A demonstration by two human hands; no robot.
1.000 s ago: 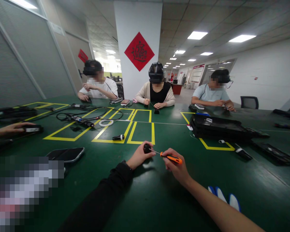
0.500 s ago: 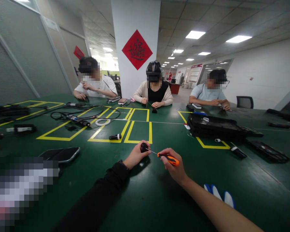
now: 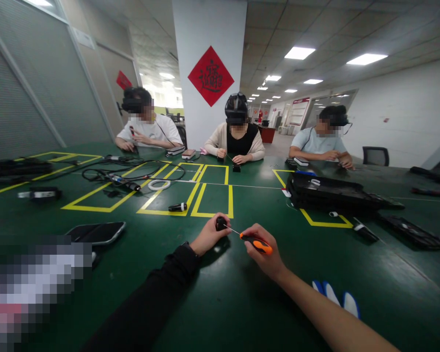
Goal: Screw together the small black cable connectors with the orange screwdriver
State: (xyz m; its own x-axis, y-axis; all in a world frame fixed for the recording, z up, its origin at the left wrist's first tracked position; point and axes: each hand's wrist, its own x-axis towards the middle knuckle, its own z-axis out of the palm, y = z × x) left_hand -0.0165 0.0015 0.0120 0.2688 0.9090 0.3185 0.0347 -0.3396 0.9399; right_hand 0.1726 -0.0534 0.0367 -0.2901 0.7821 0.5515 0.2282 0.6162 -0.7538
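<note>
Between the thumb and fingers of my left hand [image 3: 209, 235] is a small round black part [image 3: 221, 223], held just above the green table [image 3: 212, 303]. My right hand [image 3: 264, 250] grips an orange and black screwdriver [image 3: 261, 244] by its handle. The thin shaft points left, and its tip meets the face of the black part. Whether the tip sits in a screw is too small to tell.
A black cylinder [image 3: 178, 207] and a white ring [image 3: 159, 185] lie beyond my left hand. Black cables [image 3: 121, 181] are farther left, a black case [image 3: 326, 193] right. White-blue glove fingers [image 3: 332, 294] show beside my right forearm. Three people sit opposite.
The whole view has shifted slightly, so the scene sits a little farther right. My hands keep the same hold on the black part and the screwdriver. The left person now raises a red-tipped tool.
</note>
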